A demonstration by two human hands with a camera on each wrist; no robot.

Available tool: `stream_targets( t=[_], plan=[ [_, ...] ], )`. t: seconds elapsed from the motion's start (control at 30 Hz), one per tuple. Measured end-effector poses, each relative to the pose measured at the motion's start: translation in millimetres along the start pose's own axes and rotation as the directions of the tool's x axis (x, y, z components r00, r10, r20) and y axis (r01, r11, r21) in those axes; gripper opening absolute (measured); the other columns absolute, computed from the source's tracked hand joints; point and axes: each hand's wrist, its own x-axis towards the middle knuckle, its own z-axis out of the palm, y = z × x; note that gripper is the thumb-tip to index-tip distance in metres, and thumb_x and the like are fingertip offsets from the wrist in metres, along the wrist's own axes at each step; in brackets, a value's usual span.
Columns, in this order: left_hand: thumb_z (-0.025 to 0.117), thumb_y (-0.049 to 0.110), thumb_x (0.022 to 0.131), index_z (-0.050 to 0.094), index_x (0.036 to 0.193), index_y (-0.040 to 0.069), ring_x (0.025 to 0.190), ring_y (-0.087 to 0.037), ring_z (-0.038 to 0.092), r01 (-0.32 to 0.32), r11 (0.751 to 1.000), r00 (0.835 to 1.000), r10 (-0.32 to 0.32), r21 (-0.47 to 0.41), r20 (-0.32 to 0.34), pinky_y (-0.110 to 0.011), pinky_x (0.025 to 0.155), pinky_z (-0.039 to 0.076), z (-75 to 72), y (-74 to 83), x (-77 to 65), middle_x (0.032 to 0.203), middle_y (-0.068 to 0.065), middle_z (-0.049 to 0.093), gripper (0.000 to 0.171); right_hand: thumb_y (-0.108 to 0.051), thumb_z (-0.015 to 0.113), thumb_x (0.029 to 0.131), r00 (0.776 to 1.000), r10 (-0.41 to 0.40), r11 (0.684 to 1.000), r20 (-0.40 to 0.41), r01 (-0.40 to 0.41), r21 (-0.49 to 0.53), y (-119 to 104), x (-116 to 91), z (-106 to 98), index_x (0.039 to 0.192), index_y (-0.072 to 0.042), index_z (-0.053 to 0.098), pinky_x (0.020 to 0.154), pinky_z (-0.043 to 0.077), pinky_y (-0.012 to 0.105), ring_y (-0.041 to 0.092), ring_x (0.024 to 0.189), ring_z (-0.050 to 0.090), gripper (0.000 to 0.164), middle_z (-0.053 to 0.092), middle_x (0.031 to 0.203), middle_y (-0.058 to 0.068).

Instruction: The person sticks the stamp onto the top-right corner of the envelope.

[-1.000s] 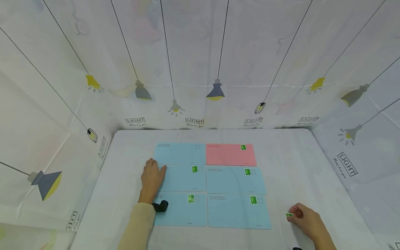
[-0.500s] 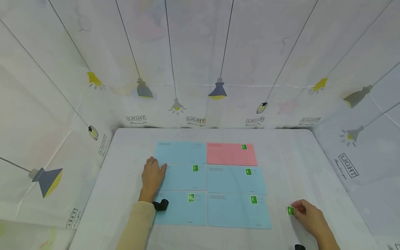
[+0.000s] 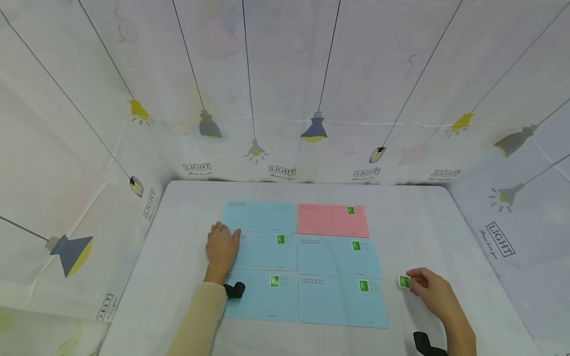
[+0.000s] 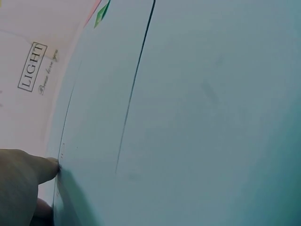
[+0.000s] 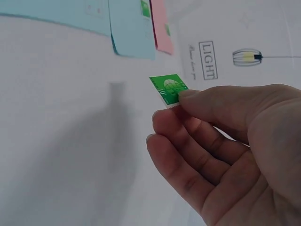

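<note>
Between thumb and fingers my right hand (image 3: 434,292) pinches a green postage stamp (image 5: 168,88) with a white edge, held over the white table right of the envelopes. My left hand (image 3: 221,249) lies with relaxed fingers on the left end of the middle-left blue envelope (image 3: 262,257); its thumb shows at an envelope edge in the left wrist view. Above that lies a blue envelope (image 3: 258,217) with no green stamp on it. A pink envelope (image 3: 329,221) sits at the back right, a green stamp (image 3: 350,210) in its upper right corner.
Three more stamped blue envelopes complete the grid's look: front left (image 3: 254,301), middle right (image 3: 334,259) and front right (image 3: 338,306). The white table (image 3: 187,207) backs onto a wall cloth (image 3: 276,64) printed with lamps.
My right hand has moved forward and slightly left with the stamp, off the table area near the front right. The left hand stays on the envelope; the camera view has shifted slightly.
</note>
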Motion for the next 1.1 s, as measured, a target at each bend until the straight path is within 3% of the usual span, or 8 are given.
stream_targets(
  t=[0.3,0.53,0.83,1.1],
  plan=[
    [0.054,0.041,0.093,0.053,0.124,-0.013,0.134,-0.038,0.039,0.014,1.000,1.000,-0.014,0.011,-0.007,-0.051,0.110,0.033,1.2,0.8,1.3,0.140,-0.027,0.044,0.062,-0.026,0.058,0.093,0.989,-0.141,0.987,-0.046,0.144,0.066,-43,32,5,0.110,-0.008,0.060,0.065,0.052,0.024,0.013,0.078,0.065,0.025,0.069,0.096,0.008],
    [0.057,0.039,0.092,0.054,0.123,-0.012,0.134,-0.038,0.039,0.022,1.000,1.000,-0.022,-0.006,-0.012,-0.052,0.110,0.032,1.3,1.4,0.3,0.139,-0.027,0.045,0.060,-0.030,0.059,0.092,0.971,-0.238,0.949,-0.037,0.241,0.204,-81,68,12,0.106,-0.011,0.061,0.070,0.055,0.023,0.016,0.079,0.068,0.024,0.070,0.095,0.008],
    [0.056,0.040,0.092,0.054,0.123,-0.012,0.135,-0.038,0.039,0.031,0.999,0.999,-0.031,-0.013,-0.012,-0.052,0.111,0.031,4.0,-1.0,3.9,0.139,-0.027,0.045,0.060,-0.026,0.060,0.092,0.953,-0.303,0.886,0.022,0.273,0.375,-125,101,24,0.104,-0.007,0.061,0.073,0.058,0.036,0.024,0.080,0.069,0.022,0.070,0.091,0.013],
    [0.061,0.038,0.089,0.057,0.120,-0.011,0.132,-0.039,0.041,0.045,0.997,0.999,-0.047,-0.068,-0.018,-0.052,0.110,0.033,-2.9,0.3,4.2,0.137,-0.028,0.047,0.058,-0.025,0.060,0.092,0.938,-0.342,0.882,0.059,0.299,0.366,-170,134,45,0.103,-0.010,0.060,0.073,0.058,0.038,0.020,0.077,0.069,0.019,0.069,0.089,0.011]
  ],
)
